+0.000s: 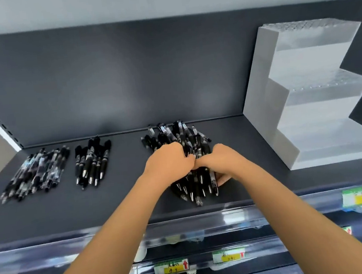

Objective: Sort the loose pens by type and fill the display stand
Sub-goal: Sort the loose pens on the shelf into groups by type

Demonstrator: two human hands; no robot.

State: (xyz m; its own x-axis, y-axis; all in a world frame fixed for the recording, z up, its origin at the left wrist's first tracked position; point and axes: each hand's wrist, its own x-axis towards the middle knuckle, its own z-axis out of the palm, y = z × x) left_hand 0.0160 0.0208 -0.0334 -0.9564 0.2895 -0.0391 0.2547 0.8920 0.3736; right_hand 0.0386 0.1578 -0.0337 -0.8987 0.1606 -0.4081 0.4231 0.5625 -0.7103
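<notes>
1. Three groups of pens lie on the dark shelf (120, 200), listed here from left to right.
2. Left pile (36, 172): pens with clear, printed barrels, tips pointing toward the shelf's front edge; single pens are hard to separate in the blur.
3. Second pile (93, 162): black pens with silver tips, just beside the left pile and apart from it.
4. Middle heap (182, 136): mixed pens, unsorted, partly covered by both hands; its centre is hidden.
5. Left hand (169, 160): forearm reaching up from the lower left, palm down, fingers curled and clenched into the heap, knuckles touching the other hand.
6. Right hand (221, 160): forearm entering from the lower right, fingers wrapped around a bundle of pens (199, 183) whose tips fan out below the hand toward the front edge; the thumb shows under the bundle, the fingertips are hidden.
7. Display stand (313, 93): white, three stepped tiers, upright at the right of the shelf against the back panel, with no pens in it; the holes of the tiers are too faint to count.
8. Price labels (171, 267) on lower shelf rails are blurred and unreadable.
</notes>
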